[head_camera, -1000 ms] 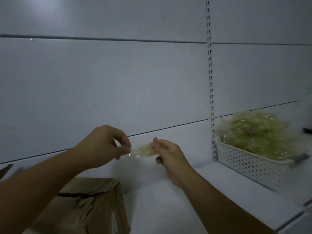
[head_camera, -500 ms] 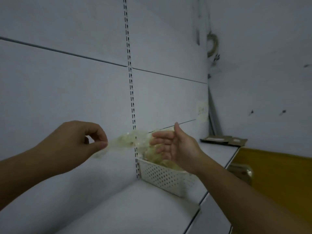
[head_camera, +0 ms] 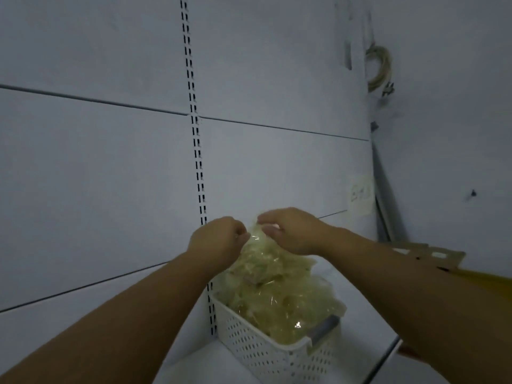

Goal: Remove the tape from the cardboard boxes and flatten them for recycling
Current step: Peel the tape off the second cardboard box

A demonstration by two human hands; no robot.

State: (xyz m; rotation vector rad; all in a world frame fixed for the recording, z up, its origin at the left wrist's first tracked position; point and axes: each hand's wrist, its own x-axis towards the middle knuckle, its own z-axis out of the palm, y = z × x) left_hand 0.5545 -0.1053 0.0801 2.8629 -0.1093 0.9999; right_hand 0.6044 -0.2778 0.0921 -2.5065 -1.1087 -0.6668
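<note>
**shelfrat:** Head cam, only view there was. Why were both hands up over that bin in the lower middle of the frame?

**tapegoblin:** They were dealing with the tape [head_camera: 254, 236]. The left hand [head_camera: 219, 241] had its fingers curled with the thumb pinching one end. The right hand [head_camera: 293, 231] had bent fingers pressing down on the other end. Both sat right on top of the tape pile [head_camera: 277, 297], touching it. My guess is the stuff clung to the skin, so it took two hands to peel it off and mash it onto the heap.

**shelfrat:** And the pile was in what?

**tapegoblin:** A white perforated basket [head_camera: 263, 353] on the shelf [head_camera: 205, 367], pushed up against the slotted upright [head_camera: 195, 139]. It was heaped well over the rim. Honestly I couldn't tell where the held piece ended and the pile began, it was too dim and blurry.

**shelfrat:** Any boxes?

**tapegoblin:** No standing box showed. There was just some flat cardboard [head_camera: 432, 252] at the right edge, behind the right forearm and well apart from the basket. It looked like a stash spot for finished ones, but that's my read.
</note>
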